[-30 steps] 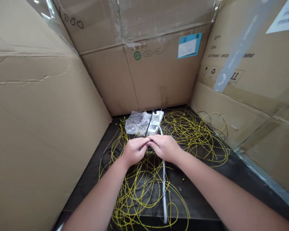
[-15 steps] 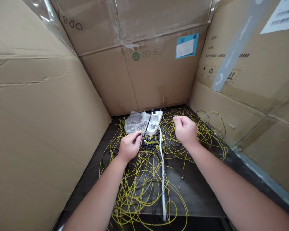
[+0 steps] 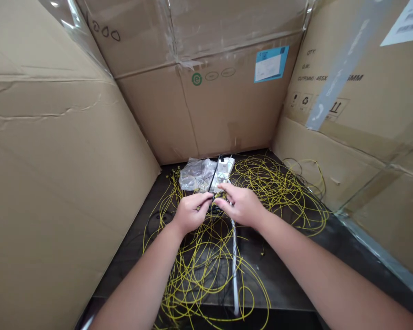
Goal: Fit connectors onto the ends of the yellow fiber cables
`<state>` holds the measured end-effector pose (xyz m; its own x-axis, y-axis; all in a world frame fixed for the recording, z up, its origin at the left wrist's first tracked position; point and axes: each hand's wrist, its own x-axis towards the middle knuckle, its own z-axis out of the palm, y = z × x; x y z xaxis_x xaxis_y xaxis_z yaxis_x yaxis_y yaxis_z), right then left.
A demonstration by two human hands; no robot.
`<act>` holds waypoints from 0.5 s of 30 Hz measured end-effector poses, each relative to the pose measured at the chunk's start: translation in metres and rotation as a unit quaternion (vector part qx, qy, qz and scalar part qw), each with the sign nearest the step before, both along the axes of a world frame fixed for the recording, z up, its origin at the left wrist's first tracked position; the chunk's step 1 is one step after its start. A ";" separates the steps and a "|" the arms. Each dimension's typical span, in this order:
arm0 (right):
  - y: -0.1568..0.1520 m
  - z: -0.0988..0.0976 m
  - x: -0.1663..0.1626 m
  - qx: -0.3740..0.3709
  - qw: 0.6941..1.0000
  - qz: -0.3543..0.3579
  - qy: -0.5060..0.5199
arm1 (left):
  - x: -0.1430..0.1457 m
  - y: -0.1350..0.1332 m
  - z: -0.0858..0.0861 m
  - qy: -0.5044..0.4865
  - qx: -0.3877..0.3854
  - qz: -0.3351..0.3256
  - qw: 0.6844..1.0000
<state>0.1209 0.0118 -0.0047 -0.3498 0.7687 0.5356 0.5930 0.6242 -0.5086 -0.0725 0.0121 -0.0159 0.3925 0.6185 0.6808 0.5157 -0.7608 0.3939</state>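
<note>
Thin yellow cables [image 3: 206,261] lie in tangled loops across a dark table [image 3: 282,284]. My left hand [image 3: 189,214] is closed in a pinch on a yellow cable end near a cluster of small connectors [image 3: 216,201]. My right hand [image 3: 242,206] meets it from the right, fingers pinched on the same spot. Just behind the hands lie a white power strip [image 3: 223,170] and a crumpled clear plastic bag [image 3: 196,174]. A white cord [image 3: 234,266] runs from the strip toward me.
Tall cardboard boxes wall the table in on the left [image 3: 55,160], back [image 3: 209,82] and right [image 3: 365,114]. More yellow loops [image 3: 278,188] pile up at the right rear, with a few black wires [image 3: 296,167] near the right box.
Half a second ago my right hand was raised to the right as a fist, away from the left. It has come back down to meet my left hand at the connectors.
</note>
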 end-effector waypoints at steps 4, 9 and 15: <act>-0.006 -0.003 -0.013 0.008 0.992 0.036 -0.118 | 0.000 0.000 -0.004 0.031 0.006 -0.053 0.998; 0.000 -0.006 -0.006 -0.032 0.989 0.024 -0.145 | 0.002 0.000 -0.005 0.031 -0.011 -0.064 0.997; 0.003 -0.007 0.002 0.001 0.991 0.017 -0.133 | 0.004 -0.002 0.001 0.013 -0.019 -0.035 0.999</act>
